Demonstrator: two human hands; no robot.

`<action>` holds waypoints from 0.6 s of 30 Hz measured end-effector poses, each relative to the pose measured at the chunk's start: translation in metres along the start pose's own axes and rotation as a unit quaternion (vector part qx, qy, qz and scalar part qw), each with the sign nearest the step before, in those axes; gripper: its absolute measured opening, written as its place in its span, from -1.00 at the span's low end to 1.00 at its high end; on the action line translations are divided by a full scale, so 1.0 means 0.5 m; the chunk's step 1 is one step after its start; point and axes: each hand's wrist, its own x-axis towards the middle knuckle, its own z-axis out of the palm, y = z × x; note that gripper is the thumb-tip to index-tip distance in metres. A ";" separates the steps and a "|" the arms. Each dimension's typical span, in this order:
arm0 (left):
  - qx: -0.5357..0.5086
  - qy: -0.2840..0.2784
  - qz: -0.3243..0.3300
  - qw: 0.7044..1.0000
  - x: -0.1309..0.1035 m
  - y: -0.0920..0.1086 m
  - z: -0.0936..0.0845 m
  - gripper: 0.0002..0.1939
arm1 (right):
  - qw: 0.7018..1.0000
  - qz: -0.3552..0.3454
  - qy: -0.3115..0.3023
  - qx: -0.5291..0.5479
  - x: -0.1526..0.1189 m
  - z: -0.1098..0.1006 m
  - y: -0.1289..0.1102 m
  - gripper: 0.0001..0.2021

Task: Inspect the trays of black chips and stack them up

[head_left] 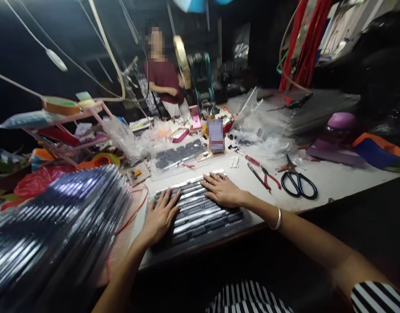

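A clear, ridged plastic tray (196,217) with rows of small dark parts lies on the white table in front of me. My left hand (161,217) rests flat on its left side, fingers spread. On the upper right part of the same tray lies my right hand (222,190), fingers stretched out and a little apart. Neither hand grips anything. A silver bangle (277,218) circles my right wrist. Just beyond the tray is a flat clear pack of dark pieces (180,155).
Stacked trays (72,217) rise at the left. Scissors (298,182), red-handled pliers (270,177) and tweezers (258,176) lie on the right. A phone (216,135) stands behind the tray, near crumpled plastic bags (268,145). A person (165,78) stands across the table.
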 end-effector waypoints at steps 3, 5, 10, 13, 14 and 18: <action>-0.046 0.105 -0.038 0.993 -0.048 -0.091 0.036 -0.50 | 0.999 0.038 0.039 -0.005 -0.035 -0.006 0.006 -0.53; -0.082 0.178 -0.053 0.979 -0.067 -0.138 0.064 -0.48 | 0.995 0.077 0.070 0.000 -0.065 0.000 0.006 -0.55; -0.078 0.240 -0.065 0.965 -0.062 -0.150 0.093 -0.54 | 0.976 0.143 0.154 0.048 -0.143 0.040 -0.024 -0.57; -0.075 0.202 -0.075 0.974 -0.037 -0.119 0.073 -0.57 | 0.948 0.158 0.239 0.136 -0.205 0.056 -0.054 -0.61; -0.086 0.176 -0.078 0.978 -0.026 -0.108 0.063 -0.56 | 0.936 0.167 0.261 0.169 -0.231 0.060 -0.063 -0.63; -0.143 0.052 -0.056 0.987 0.018 -0.058 0.028 -0.53 | 0.836 0.324 0.343 0.280 -0.338 0.078 -0.085 -0.55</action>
